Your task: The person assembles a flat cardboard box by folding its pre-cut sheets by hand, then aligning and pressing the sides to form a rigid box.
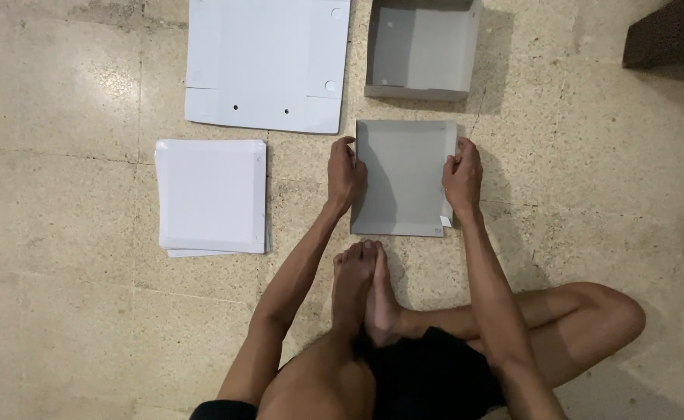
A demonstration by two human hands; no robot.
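A grey cardboard box tray [404, 175] with low folded-up sides lies on the floor in front of me. My left hand [346, 173] grips its left wall, fingers curled over the edge. My right hand [462, 175] holds its right wall the same way. My crossed legs and bare feet [365, 292] sit just below the tray.
A finished grey box [422, 50] with taller walls stands beyond the tray. A large flat white cardboard sheet [268, 62] lies at the top centre. A stack of smaller white cardboard blanks [212, 196] rests to the left. A dark object [668, 35] occupies the top right corner.
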